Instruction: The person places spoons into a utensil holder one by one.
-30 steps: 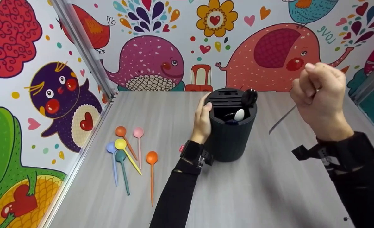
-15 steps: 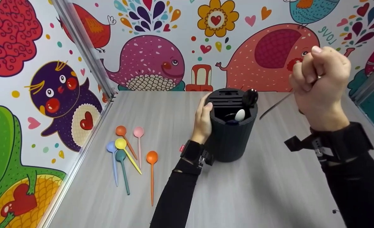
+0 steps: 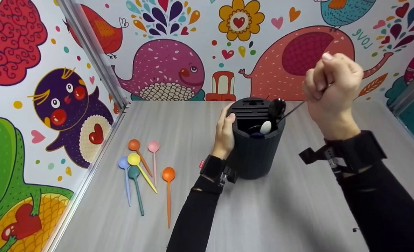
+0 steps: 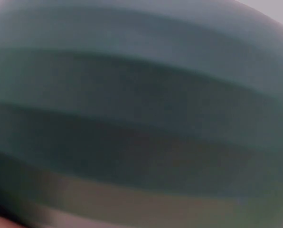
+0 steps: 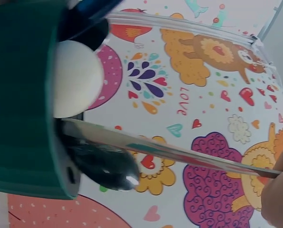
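My left hand (image 3: 224, 134) rests flat against the side of the dark holder (image 3: 255, 140), fingers straight, holding nothing. The holder stands upright in the middle of the bench (image 3: 291, 210). My left wrist camera sits so close that it shows only a blurry dark green wall.

My right hand (image 3: 329, 92) is up in the air, to the right of the holder. Its fingers are curled tight around the end of a thin metal knife (image 3: 291, 110). The knife slants down to the left. In my right wrist camera its tip (image 5: 70, 126) is just inside the holder's rim (image 5: 61, 180).

A white spoon (image 3: 265, 126) and a black spoon (image 3: 276, 107) stand in the holder, right beside the knife tip.

Six colored spoons (image 3: 140, 171) lie on the bench to the left, well apart from the holder
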